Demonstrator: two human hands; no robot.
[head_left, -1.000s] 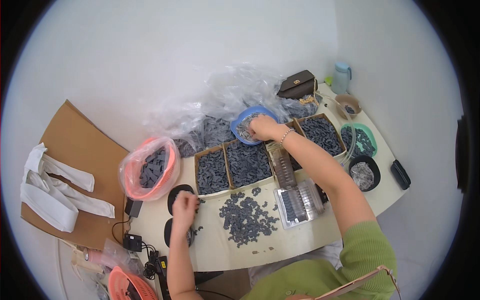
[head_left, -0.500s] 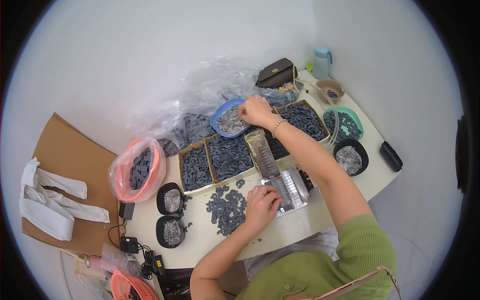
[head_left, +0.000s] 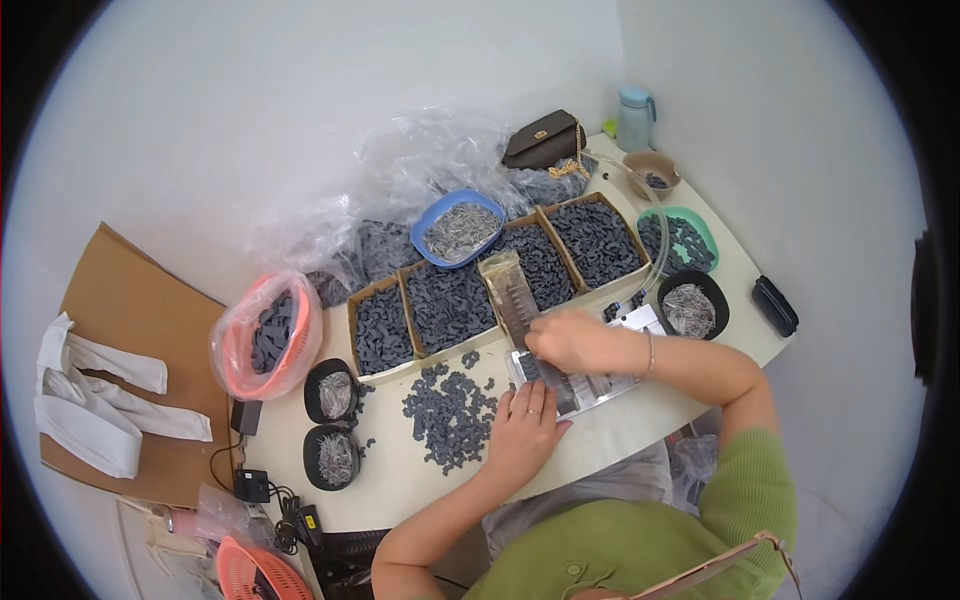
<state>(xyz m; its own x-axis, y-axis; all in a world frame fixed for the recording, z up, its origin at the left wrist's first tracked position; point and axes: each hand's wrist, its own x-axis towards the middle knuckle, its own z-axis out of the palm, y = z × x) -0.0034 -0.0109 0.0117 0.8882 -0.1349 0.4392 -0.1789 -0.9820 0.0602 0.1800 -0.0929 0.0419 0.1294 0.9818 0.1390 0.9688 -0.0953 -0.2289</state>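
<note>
My right hand (head_left: 572, 340) is bent over the left part of a metal fixture (head_left: 600, 388), its fingers pinched together; anything between them is too small or hidden to make out. Lying at the fixture's near left corner, my left hand (head_left: 522, 432) has its fingers stretched out and apart, the tips touching the edge. A clear ridged plastic strip (head_left: 512, 290) reaches from the fixture back over the boxes. Behind it a blue tray (head_left: 416, 240) holds thin silvery pins (head_left: 460, 232). Small dark grey parts (head_left: 445, 420) lie loose left of my left hand.
Cardboard boxes (head_left: 401, 290) of dark grey parts line the back. Black bowls of pins (head_left: 333, 392) stand left, another black bowl (head_left: 722, 300) right. A green tray (head_left: 708, 235), brown bowl (head_left: 655, 160), blue bottle (head_left: 634, 120), dark purse (head_left: 545, 140) and pink basket (head_left: 310, 335) surround them.
My right hand has come from the blue tray of pins down to the fixture. My left hand has moved slightly down and right, its fingers now stretched. The view has shifted a little.
</note>
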